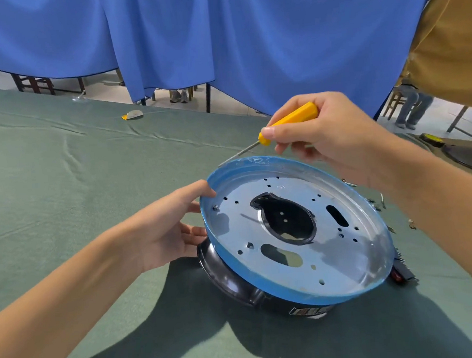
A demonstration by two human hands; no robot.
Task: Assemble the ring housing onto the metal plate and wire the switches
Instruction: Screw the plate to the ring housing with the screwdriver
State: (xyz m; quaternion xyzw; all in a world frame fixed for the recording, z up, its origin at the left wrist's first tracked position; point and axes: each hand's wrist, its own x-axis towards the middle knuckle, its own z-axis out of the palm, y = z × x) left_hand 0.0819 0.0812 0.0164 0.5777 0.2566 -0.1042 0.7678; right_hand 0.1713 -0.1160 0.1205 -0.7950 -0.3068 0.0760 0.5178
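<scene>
While the right grip (330, 137) is clamped on a yellow screwdriver (289, 121), its shaft tip just past the far rim, the metal plate (348, 254) lies like a shallow dish on the black ring housing (228, 278), below that grip on the green surface (59, 178). Inside the plate, a small screw (215, 207) sits just right of the left grip (159, 230), whose thumb rests on the blue rim, fingers straight and apart. Loose metal parts (378, 204) lie under the right forearm. A red switch (397, 277) peeks from beneath the plate's right edge.
</scene>
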